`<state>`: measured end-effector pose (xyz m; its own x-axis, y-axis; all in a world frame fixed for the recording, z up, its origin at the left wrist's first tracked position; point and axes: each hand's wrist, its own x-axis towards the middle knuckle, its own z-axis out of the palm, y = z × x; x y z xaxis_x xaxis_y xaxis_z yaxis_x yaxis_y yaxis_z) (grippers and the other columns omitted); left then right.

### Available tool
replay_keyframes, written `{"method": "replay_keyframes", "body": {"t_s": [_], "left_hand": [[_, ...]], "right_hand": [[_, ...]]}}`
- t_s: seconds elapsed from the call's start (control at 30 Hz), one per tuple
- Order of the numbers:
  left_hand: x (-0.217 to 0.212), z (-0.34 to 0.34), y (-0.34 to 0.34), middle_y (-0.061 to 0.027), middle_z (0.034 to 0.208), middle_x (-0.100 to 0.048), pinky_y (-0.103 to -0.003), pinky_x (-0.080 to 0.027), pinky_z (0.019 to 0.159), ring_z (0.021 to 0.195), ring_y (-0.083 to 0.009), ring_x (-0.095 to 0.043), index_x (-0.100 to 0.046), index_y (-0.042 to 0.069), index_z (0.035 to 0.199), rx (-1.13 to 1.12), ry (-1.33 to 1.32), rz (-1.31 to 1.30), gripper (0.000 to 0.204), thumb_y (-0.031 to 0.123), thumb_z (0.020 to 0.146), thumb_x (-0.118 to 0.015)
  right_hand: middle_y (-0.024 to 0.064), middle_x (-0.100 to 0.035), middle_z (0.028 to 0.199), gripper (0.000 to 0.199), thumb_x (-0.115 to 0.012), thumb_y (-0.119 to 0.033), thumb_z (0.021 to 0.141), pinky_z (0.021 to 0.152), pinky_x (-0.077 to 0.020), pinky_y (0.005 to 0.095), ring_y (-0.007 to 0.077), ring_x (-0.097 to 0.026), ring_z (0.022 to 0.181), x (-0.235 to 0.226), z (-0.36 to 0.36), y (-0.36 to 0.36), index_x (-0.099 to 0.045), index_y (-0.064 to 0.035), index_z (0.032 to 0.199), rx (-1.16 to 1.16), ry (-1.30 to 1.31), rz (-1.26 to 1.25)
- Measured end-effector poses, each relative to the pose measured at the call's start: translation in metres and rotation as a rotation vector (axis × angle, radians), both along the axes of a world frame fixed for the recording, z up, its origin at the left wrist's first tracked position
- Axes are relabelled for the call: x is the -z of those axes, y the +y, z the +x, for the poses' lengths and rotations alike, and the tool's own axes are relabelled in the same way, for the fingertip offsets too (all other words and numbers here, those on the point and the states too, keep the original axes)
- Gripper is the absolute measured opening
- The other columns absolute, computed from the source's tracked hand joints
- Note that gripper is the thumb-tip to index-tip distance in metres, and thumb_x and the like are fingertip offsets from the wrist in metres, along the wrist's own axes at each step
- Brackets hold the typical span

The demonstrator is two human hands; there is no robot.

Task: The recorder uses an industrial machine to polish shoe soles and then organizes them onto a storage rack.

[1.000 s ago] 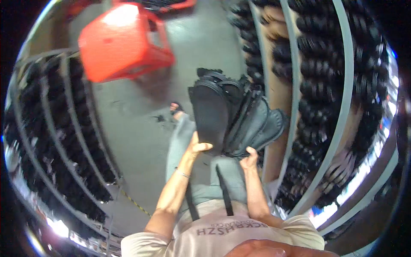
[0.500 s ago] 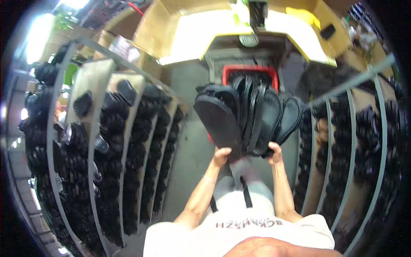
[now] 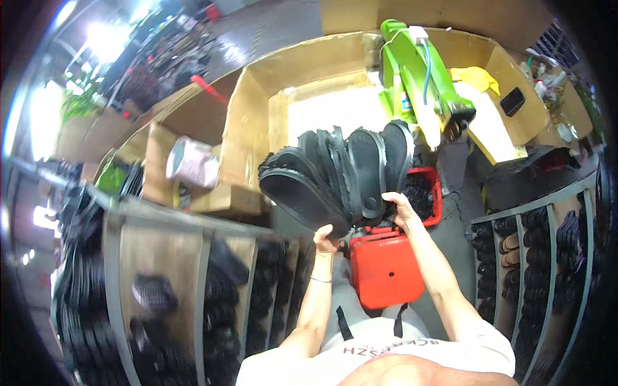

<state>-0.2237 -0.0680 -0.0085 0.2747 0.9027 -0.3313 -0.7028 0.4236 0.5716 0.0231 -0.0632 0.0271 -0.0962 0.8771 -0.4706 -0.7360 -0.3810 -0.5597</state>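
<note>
A fanned-out bunch of several black shoe soles (image 3: pixel 370 170) is squeezed between my two hands, out in front of my body. My left hand (image 3: pixel 326 240) grips the heel end of the leftmost sole, thumb on its face. At the other side of the bunch, my right hand (image 3: pixel 400 210) closes on the lower end of the soles. Their toe ends point away from me and overlap the near side of the cardboard-walled bench.
Beneath my arms is a red seat (image 3: pixel 389 273), with a red crate (image 3: pixel 436 196) beyond it. A green machine (image 3: pixel 425 77) stands on the bench with a yellow cloth (image 3: pixel 475 80) and a black phone (image 3: pixel 513 101). Racks (image 3: pixel 158 248) of black soles flank both sides.
I have come closer to the bench, and my view has swung. The soles have moved up toward the bench, still in both hands. The red seat has come into sight.
</note>
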Motion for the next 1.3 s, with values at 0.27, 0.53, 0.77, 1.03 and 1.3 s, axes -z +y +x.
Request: {"method": "replay_keyframes", "body": {"t_s": [0.27, 0.53, 0.77, 1.03, 1.3], "left_hand": [[-0.012, 0.087, 0.331, -0.0047, 0.087, -0.060, -0.035, -0.049, 0.071, 0.080, -0.0182, -0.057, -0.057, 0.007, 0.081, 0.012, -0.200, 0.071, 0.011, 0.014, 0.073, -0.058], [0.011, 0.154, 0.342, -0.0035, 0.093, -0.050, -0.037, -0.052, 0.068, 0.080, -0.0176, -0.053, -0.041, 0.011, 0.107, -0.033, 0.367, 0.126, 0.034, 0.009, 0.075, -0.054], [0.104, 0.245, 0.042, -0.0086, 0.082, -0.062, -0.025, -0.047, 0.051, 0.061, -0.0134, -0.057, -0.057, 0.001, 0.103, 0.708, 0.350, 0.170, 0.027, -0.004, 0.080, -0.043], [0.185, 0.361, -0.181, -0.0076, 0.089, -0.065, -0.024, -0.049, 0.061, 0.071, -0.0098, -0.059, -0.058, 0.001, 0.104, 1.156, 0.643, 0.097, 0.018, 0.002, 0.087, -0.051], [0.274, 0.626, -0.384, -0.0129, 0.080, -0.067, -0.032, -0.049, 0.068, 0.074, -0.0198, -0.064, -0.064, -0.001, 0.092, 1.291, 0.763, 0.633, 0.026, 0.023, 0.082, -0.063]], "right_hand": [[0.0119, -0.057, 0.117, 0.070, -0.067, -0.015, 0.078, 0.083, -0.0452, 0.0314, 0.0176, -0.056, 0.094, -0.050, 0.038, 0.258, -0.032, -0.0020, 0.137, 0.439, -0.448, 0.230], [0.0112, -0.065, 0.090, 0.052, -0.073, -0.016, 0.074, 0.076, -0.0491, 0.0296, 0.0160, -0.061, 0.085, 0.031, 0.018, 0.148, -0.053, 0.0012, 0.119, 0.237, -0.792, -0.079], [0.0063, -0.060, 0.089, 0.045, -0.066, -0.021, 0.082, 0.061, -0.0494, 0.0267, 0.0134, -0.058, 0.074, 0.145, 0.045, -0.144, -0.052, -0.0015, 0.120, 0.374, -0.434, -0.620], [0.0144, -0.060, 0.099, 0.049, -0.066, -0.033, 0.083, 0.072, -0.0526, 0.0360, 0.0228, -0.061, 0.088, 0.221, 0.180, -0.514, -0.052, -0.0032, 0.118, 1.035, -0.378, -1.034], [0.0033, -0.057, 0.086, 0.049, -0.064, -0.044, 0.083, 0.063, -0.0486, 0.0291, 0.0137, -0.056, 0.073, 0.332, 0.431, -0.716, -0.053, -0.0051, 0.111, 1.331, -0.627, -1.009]]}}
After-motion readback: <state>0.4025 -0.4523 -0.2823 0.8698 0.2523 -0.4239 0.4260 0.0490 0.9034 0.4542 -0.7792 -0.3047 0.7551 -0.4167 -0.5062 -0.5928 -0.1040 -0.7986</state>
